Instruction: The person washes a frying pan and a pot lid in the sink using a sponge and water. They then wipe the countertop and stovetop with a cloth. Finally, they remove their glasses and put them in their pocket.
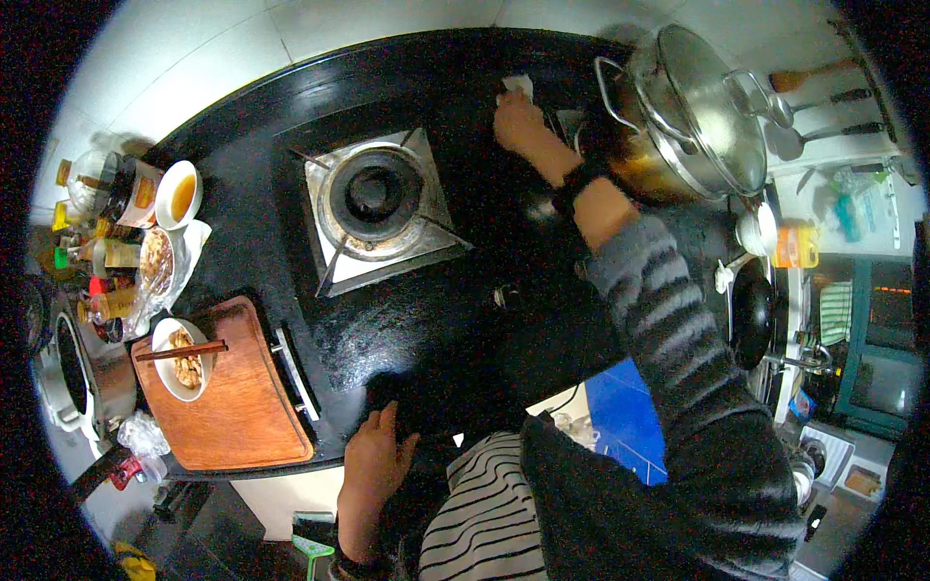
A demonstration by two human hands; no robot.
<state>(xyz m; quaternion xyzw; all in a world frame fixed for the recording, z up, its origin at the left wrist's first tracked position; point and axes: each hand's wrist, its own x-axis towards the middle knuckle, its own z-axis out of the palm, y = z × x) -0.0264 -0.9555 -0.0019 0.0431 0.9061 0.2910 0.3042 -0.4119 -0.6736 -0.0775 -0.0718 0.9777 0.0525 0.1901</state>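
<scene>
My right hand (525,124) is stretched to the far side of the black stove top (387,339), closed around a small white wad (518,84) pressed to the surface. Whether the wad is paper or cloth cannot be made out. Just right of that wrist stands a large steel steamer pot (659,145) under a glass lid (712,102). My left hand (376,458) rests at the near edge of the counter, its fingers stretched out and holding nothing. Left of centre is a gas burner (375,198) with a square metal plate and pan supports.
At left lies a wooden cutting board (237,416) bearing a white bowl (201,378) with food and chopsticks (208,349) across it. Beyond it are a bowl of brown liquid (180,194), bagged food (157,261) and several bottles. A black pan (752,318) sits at right.
</scene>
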